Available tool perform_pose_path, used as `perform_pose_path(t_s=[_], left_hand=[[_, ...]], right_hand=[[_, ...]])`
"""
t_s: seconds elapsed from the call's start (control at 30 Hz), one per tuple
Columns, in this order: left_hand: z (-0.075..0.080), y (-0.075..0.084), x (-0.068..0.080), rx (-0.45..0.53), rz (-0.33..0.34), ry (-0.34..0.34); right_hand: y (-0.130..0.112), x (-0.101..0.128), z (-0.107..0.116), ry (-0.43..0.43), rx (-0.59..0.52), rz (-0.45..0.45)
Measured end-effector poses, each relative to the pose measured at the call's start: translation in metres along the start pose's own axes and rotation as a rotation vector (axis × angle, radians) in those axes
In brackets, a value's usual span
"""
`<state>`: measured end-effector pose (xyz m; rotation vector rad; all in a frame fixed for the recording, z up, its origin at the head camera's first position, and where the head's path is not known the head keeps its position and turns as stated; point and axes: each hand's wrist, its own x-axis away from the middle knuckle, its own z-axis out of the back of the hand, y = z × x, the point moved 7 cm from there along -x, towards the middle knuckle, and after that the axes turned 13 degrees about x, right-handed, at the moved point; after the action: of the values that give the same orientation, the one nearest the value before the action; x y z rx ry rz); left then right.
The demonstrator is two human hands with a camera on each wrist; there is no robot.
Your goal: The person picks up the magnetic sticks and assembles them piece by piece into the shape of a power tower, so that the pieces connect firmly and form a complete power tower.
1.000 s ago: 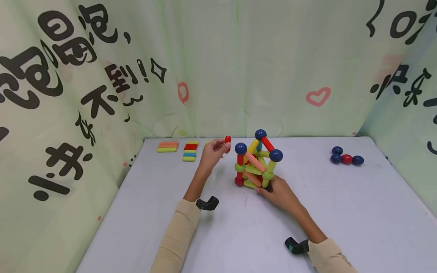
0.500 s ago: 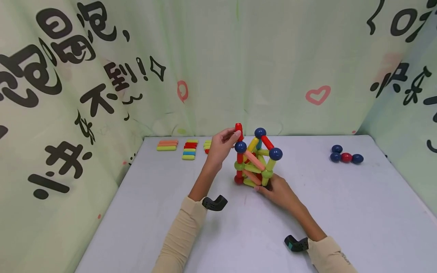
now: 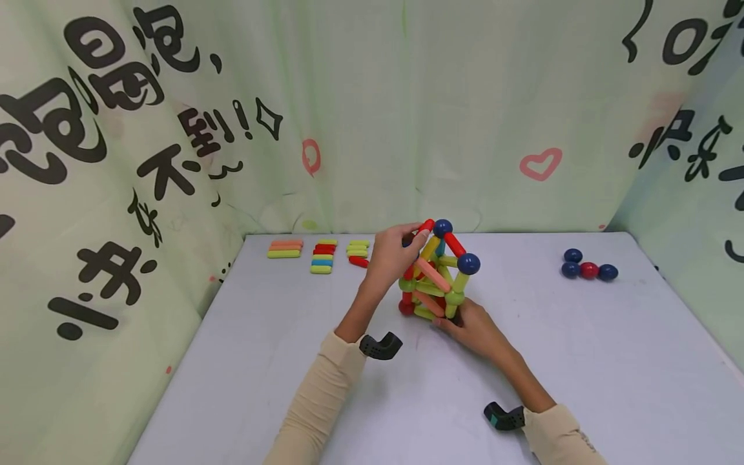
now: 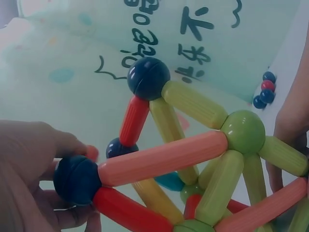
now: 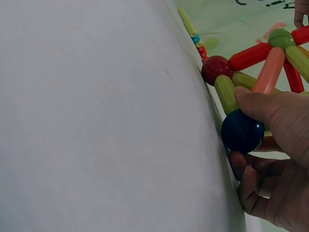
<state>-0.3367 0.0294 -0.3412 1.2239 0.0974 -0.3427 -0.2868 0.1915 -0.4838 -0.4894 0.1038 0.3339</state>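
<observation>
A frame of coloured rods and balls stands mid-table. My left hand is at its upper left corner and pinches a red rod, which slants up toward the top blue ball. In the left wrist view, my left hand sits against a dark blue corner ball, with the red rod's tip just behind it. My right hand is at the frame's near foot. There its thumb and fingers curl round a dark blue ball on the table.
Rows of spare rods lie at the back left, with a loose red rod beside them. Three spare balls sit at the right. Printed curtains close in the white table on three sides.
My left hand brought the red rod from the left of the frame up over its corner, then tipped it down toward the top ball. My right hand kept its hold at the base.
</observation>
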Motion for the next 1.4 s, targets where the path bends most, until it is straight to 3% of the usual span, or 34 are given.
perform_pose_path(t_s=[0.3,0.4,0.57,0.67,0.77,0.93,1.07,1.23,1.4], left_hand=[[-0.007,0.005,0.004,-0.203,0.017,-0.009],[-0.006,0.000,0.004,-0.155,0.015,0.002],[0.011,-0.012,0.000,-0.013,0.011,0.101],[0.027,-0.031,-0.006,-0.037,0.040,0.163],[0.039,-0.061,-0.010,-0.133,0.104,0.178],[0.048,-0.117,-0.012,-0.319,0.196,0.128],[0.047,-0.149,-0.010,-0.487,0.198,0.073],[0.045,-0.173,-0.008,-0.669,0.165,0.053],[0.047,-0.175,-0.009,-0.790,0.112,0.111]], right_hand=[[0.001,-0.001,0.000,-0.012,-0.013,-0.009],[0.001,-0.001,0.000,-0.015,-0.011,-0.011],[0.002,-0.001,0.001,-0.034,-0.019,-0.015],[0.003,0.000,0.003,-0.035,-0.056,-0.011],[0.004,0.001,0.005,-0.039,-0.086,0.006],[0.010,0.004,0.005,-0.074,-0.087,-0.006],[0.011,0.005,0.005,-0.081,-0.088,0.012],[0.008,0.004,0.004,-0.113,-0.082,0.048],[0.004,0.002,0.003,-0.120,-0.085,0.062]])
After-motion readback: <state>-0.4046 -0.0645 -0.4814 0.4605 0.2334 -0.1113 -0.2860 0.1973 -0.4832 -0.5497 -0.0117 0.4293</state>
